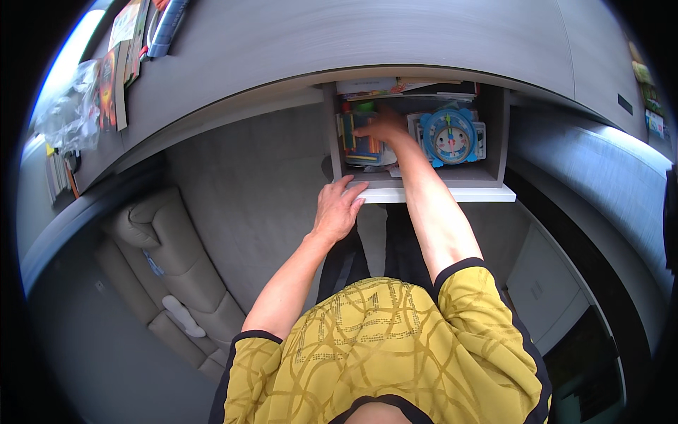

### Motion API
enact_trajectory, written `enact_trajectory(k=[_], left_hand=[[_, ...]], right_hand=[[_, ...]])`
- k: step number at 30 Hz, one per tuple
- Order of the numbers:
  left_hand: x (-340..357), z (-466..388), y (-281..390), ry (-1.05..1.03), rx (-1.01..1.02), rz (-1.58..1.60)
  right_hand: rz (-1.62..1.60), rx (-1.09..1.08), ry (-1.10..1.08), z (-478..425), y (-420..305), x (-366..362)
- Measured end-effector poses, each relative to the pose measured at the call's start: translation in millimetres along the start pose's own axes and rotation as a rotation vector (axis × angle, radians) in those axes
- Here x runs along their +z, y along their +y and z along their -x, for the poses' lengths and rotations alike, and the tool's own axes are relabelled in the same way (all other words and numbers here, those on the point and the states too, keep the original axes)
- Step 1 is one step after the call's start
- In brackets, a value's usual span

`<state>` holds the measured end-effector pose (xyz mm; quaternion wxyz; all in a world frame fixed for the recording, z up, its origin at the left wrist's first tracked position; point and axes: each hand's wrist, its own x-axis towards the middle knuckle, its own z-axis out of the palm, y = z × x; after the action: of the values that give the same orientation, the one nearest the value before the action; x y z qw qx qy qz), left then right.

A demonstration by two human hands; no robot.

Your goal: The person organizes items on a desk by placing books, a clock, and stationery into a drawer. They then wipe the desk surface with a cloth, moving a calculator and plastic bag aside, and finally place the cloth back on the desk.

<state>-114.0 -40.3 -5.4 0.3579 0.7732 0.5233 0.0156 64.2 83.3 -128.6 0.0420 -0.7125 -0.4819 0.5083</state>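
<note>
An open drawer (500, 180) with a white front edge stands out from under a grey desk. My left hand (339, 204) rests with its fingers on the drawer's front edge, near the left corner. Inside, my right hand (385, 127) reaches over a clear box (365, 159) of colored sticks or pens at the left; it is blurred, and I cannot tell whether it grips anything. Beside it lies a blue toy clock (450, 137) with a cartoon face, on top of flat packs. A green round thing (364, 107) sits behind the box, and papers or books (371, 86) line the drawer's back.
The grey desktop (371, 37) spans the top of the view. Books (109, 87) and a clear plastic bag (71, 106) are at its left end. Below left is a beige leather sofa (185, 265); at the right, a white cabinet (545, 281).
</note>
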Motion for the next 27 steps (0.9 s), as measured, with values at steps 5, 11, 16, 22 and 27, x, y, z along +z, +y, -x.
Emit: enact_trajectory(k=[5, 11, 16, 22, 27], left_hand=[[0, 1, 2, 0.021, -0.001, 0.008], [-1, 3, 1, 0.046, -0.003, 0.01], [-4, 4, 3, 0.035, -0.019, 0.01], [-11, 7, 4, 0.034, -0.02, 0.04], [-9, 9, 1, 0.059, -0.004, 0.047]], right_hand=[[-0.133, -0.032, -0.017, 0, 5, 8], [-0.576, 0.024, -0.153, 15, 2, 0], [-0.533, -0.051, -0.118, 29, 1, -3], [-0.97, -0.04, -0.23, 43, 11, -14], [-1.281, 0.034, -0.321, 52, 35, -45]])
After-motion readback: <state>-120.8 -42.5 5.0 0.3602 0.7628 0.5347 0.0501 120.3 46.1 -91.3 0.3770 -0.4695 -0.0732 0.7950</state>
